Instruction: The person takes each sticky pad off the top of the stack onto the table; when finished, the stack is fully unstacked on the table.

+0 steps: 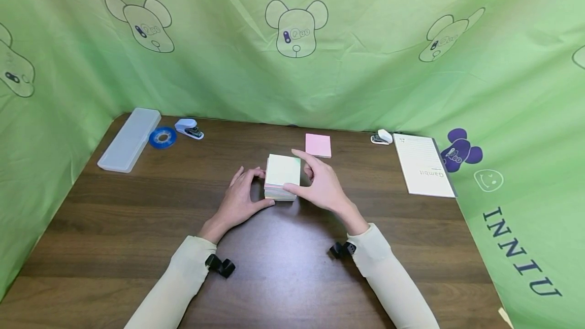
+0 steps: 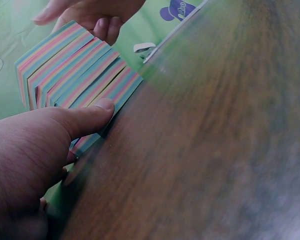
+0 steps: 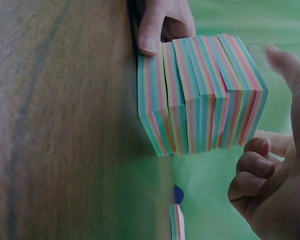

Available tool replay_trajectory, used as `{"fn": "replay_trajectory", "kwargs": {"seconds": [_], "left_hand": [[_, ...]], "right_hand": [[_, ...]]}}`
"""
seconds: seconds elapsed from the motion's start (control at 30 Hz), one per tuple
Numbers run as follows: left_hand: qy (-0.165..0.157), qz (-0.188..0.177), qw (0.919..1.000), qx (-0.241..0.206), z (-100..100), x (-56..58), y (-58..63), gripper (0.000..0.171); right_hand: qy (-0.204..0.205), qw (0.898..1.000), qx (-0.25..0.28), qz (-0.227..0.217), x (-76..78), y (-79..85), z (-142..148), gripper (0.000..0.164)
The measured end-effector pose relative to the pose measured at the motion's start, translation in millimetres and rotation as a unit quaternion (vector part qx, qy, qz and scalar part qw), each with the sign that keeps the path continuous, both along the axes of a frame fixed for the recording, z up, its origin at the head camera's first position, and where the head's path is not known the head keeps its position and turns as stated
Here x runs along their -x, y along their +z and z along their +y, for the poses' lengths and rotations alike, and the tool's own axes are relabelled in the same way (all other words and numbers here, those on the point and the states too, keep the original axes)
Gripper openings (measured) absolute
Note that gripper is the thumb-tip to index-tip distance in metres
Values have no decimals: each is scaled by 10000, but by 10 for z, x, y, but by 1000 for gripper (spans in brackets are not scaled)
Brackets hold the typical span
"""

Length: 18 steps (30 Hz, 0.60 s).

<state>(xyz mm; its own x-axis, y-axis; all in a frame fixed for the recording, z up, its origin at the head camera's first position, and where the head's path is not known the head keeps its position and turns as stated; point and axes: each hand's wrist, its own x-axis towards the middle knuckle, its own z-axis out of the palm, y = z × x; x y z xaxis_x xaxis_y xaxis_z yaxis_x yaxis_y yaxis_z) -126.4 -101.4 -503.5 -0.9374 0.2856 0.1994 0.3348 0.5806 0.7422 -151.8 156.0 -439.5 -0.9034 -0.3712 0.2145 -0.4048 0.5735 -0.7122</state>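
Note:
A tall stack of square sticky note pads stands on the table, pale green on top. Its striped pink, yellow and blue edges show unevenly layered in the right wrist view. My left hand grips the stack low down, thumb on the near side and fingers round the left side, partly hidden. By the upper right of the stack is my right hand, its thumb and index finger spread and the other fingers curled in. In the right wrist view, that thumb stands apart from the pads.
Behind the stack lies a pink sticky note pad. Back left are a translucent case, a blue tape roll and a stapler. A white stapler and a notebook lie back right, near the green curtain.

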Motion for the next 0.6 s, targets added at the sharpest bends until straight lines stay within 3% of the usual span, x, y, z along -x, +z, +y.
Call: {"fn": "replay_trajectory", "kwargs": {"seconds": [0.6], "left_hand": [[-29,80,10000,-28,-5,-4,-11,73]], "right_hand": [[-200,9993,95,-316,-31,-60,-90,91]]}}
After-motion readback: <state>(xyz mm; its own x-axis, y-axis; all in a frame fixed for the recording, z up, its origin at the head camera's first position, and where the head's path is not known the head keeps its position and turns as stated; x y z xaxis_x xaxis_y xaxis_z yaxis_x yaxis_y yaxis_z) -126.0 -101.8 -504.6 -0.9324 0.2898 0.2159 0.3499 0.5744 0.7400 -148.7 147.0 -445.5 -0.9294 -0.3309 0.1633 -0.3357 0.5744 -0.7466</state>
